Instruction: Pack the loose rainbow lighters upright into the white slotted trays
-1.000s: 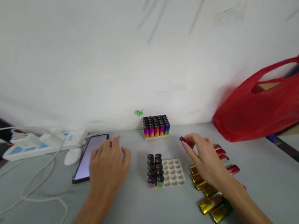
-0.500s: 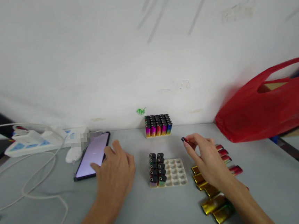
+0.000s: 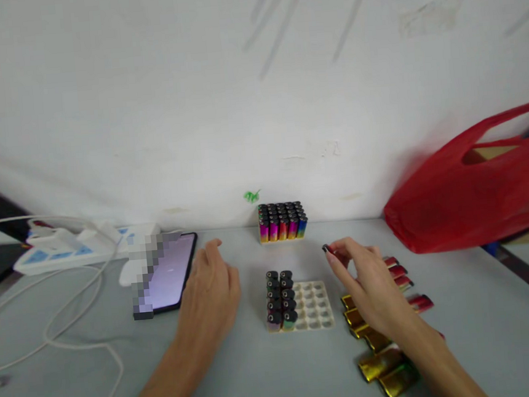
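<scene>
My right hand [image 3: 368, 279] pinches a dark-tipped lighter [image 3: 327, 248] between thumb and fingers; most of its body is hidden behind them. Below and beside that hand, several shiny gold and red lighters [image 3: 381, 363] lie on the table. To its left sits a white tray [image 3: 313, 305] of round-cornered pockets, its two left columns filled with upright black-topped lighters [image 3: 280, 299]. My left hand [image 3: 212, 286] hovers by the right edge of a phone [image 3: 171, 273], fingers loosely apart and holding nothing visible.
A full block of colourful lighters [image 3: 283, 223] stands against the wall. A red bag [image 3: 481, 195] rests at the back right. On the left are a white power strip [image 3: 42, 258], a white mouse-like object [image 3: 130, 273] and a looping white cable [image 3: 106, 346].
My left hand has drawn its thumb and fingers away from the phone screen and turned slightly to the right. My right hand stays nearly in place with the lighter; the view shifts slightly.
</scene>
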Motion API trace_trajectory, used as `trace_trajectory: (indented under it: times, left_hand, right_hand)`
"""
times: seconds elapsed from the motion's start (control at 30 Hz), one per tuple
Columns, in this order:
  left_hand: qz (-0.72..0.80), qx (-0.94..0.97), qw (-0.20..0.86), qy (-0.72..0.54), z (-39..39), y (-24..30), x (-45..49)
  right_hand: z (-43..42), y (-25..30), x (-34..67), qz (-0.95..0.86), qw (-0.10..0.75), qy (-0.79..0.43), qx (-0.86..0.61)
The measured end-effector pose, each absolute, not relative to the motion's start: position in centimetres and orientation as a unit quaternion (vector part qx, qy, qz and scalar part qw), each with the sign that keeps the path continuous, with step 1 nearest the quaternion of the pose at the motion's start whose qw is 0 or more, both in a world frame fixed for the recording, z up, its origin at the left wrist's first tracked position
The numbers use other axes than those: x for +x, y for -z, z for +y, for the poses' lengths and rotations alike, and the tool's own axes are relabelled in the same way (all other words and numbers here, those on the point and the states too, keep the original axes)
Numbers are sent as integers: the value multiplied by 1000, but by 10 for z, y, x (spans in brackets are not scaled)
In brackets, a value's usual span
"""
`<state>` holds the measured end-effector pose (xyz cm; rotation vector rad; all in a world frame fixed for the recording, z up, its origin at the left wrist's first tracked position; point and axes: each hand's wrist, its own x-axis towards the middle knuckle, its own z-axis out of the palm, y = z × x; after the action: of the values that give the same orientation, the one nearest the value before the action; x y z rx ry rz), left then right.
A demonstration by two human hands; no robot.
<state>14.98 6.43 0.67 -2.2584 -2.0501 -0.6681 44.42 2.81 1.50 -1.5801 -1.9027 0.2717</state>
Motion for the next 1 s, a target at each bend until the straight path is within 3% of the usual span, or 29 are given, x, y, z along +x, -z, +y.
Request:
trace_trajectory:
  times: [0.37, 0.57, 0.8, 1.0]
  left_hand:
    - [-654, -734, 107, 148, 62, -15, 156]
    - [-654, -740, 92, 129, 60, -18, 157]
    - [-675, -733, 51, 69, 57, -18, 160]
    - [-639, -759, -38, 116, 59, -7, 155]
  right_hand:
    - [28, -15, 444, -726, 317, -105, -602]
    - [26, -16, 442, -717, 319, -114, -609]
    - [24, -23, 434, -648, 417, -231, -594]
    - [26, -16, 429, -568, 477, -374, -557]
